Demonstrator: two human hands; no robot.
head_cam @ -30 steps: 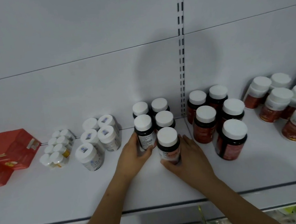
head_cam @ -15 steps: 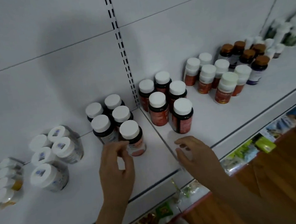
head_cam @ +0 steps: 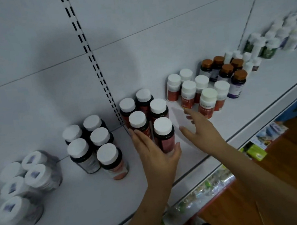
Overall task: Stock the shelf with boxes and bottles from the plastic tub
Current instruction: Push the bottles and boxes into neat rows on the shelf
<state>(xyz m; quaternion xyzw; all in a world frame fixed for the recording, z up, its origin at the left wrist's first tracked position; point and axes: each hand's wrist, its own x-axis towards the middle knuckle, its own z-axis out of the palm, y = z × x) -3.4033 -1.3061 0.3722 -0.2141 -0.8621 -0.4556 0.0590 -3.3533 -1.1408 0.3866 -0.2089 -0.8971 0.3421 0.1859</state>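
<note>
While your left hand (head_cam: 156, 153) wraps the front dark red-labelled bottle (head_cam: 164, 135) of a five-bottle cluster, fingers lying along its left side and thumb hooked round its lower right, your right hand (head_cam: 201, 130) hangs above the white shelf (head_cam: 99, 203) just to the right with fingers spread and straight, gripping nothing. That bottle stands upright on the shelf, white cap on, touching or nearly touching the capped bottle (head_cam: 138, 122) behind it; what the bottles hold cannot be seen through the dark walls. Just beyond your right fingertips stands a group of white bottles with orange-red labels (head_cam: 206, 101), all capped. Farther right of that hand are dark bottles with brown caps (head_cam: 237, 79), then blurred white and green ones (head_cam: 267, 47) well away. Left of your left hand sits another cluster of dark white-capped bottles (head_cam: 110, 159), the front one with a pinkish label, and beyond those a blurred bunch of squat jars with blue-marked lids (head_cam: 37, 176). Below the shelf edge, near your right forearm, bright packets (head_cam: 256, 152) line a lower tier.
</note>
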